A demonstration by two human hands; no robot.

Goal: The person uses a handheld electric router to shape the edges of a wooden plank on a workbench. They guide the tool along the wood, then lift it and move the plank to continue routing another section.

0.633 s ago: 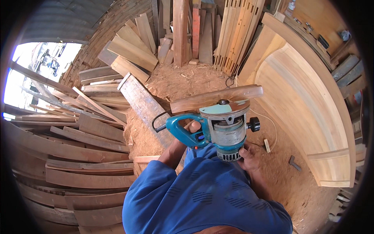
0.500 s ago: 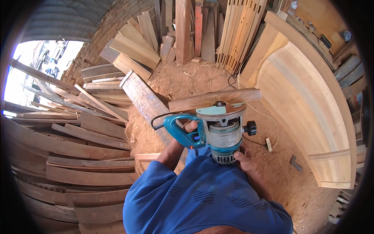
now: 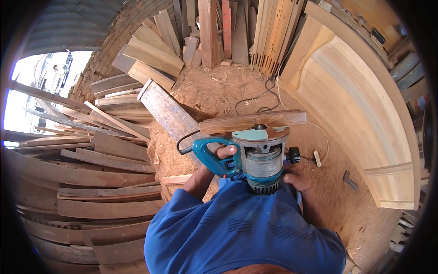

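A teal and silver handheld router (image 3: pixel 263 162) sits against the front of my blue shirt, its flat base tipped up and away from me. My left hand (image 3: pixel 224 153) is wrapped round the router's teal loop handle. Beside the motor housing, below the black side knob (image 3: pixel 293 155), is my right hand (image 3: pixel 296 178); motion smears its fingers, so its grip does not show. Just beyond the base lies a narrow reddish-brown board (image 3: pixel 253 122); whether it touches the router I cannot tell.
A whitish plank (image 3: pixel 169 114) slants over sawdust on the floor. Stacked boards (image 3: pixel 109 208) fill the left; more boards lean at the back. A large curved wooden panel (image 3: pixel 351 91) stands at right, near a power cord's white socket block (image 3: pixel 317 158) and a dark metal tool (image 3: pixel 350 179).
My right hand has come off the lower motor housing and shifted slightly right and up. The left hand keeps its hold on the router handle. The view has shifted a little.
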